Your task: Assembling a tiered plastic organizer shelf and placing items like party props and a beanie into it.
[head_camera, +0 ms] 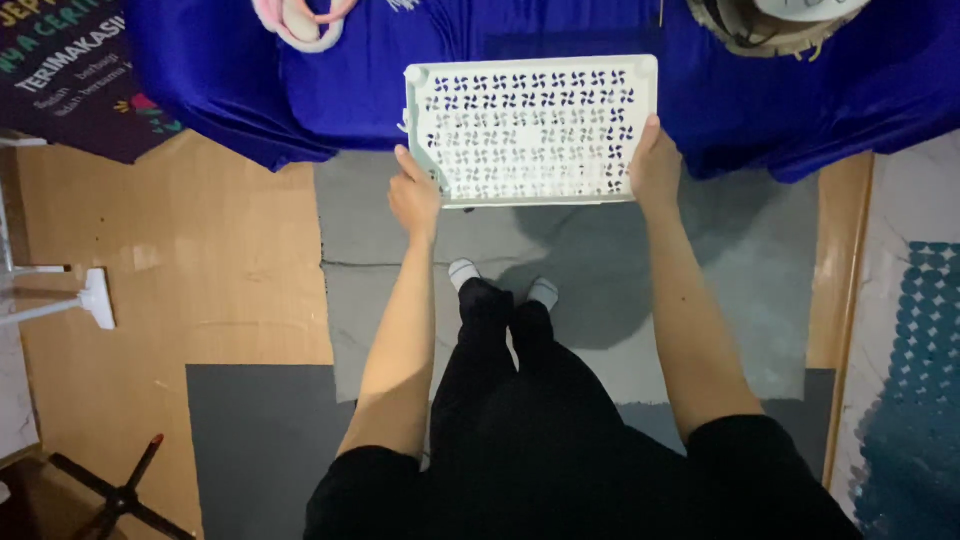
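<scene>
Holding: a white perforated tray [530, 128] is gripped at both short ends, at 12 o'clock in the view, above the person's feet.
Tray: rectangular, pale, its flat face pierced by rows of small pinwheel-shaped cut-outs; its far part is seen over the blue cloth [820, 90], its near edge over the grey floor.
Left hand [413, 196]: placed at the tray's 8 o'clock corner; the fingers are curled around the edge and clasped on the tray, the thumb laid along its side.
Right hand [655, 165]: placed at the tray's 4 o'clock corner; the thumb is pressed against the tray's right edge, the remaining fingers are tucked beneath and are hidden.
Arms: both bare forearms are stretched forward from 6 o'clock, with black sleeves at the shoulders.
Legs: black trousers [510, 380] and 2 white-toed shoes [463, 271] are seen between the arms, at the centre.
Blue cloth: draped across the top of the view from 10 o'clock to 2 o'clock.
Floor: a grey mat [600, 260] is laid under the feet, with brown board [170, 260] at 9 o'clock.
Pink object [300, 20]: laid on the cloth at 11 o'clock, partly cut off.
Teal mat [915, 380]: seen at 4 o'clock, patterned with round scales.
Tripod foot [120, 495]: black, seen at 8 o'clock.
</scene>
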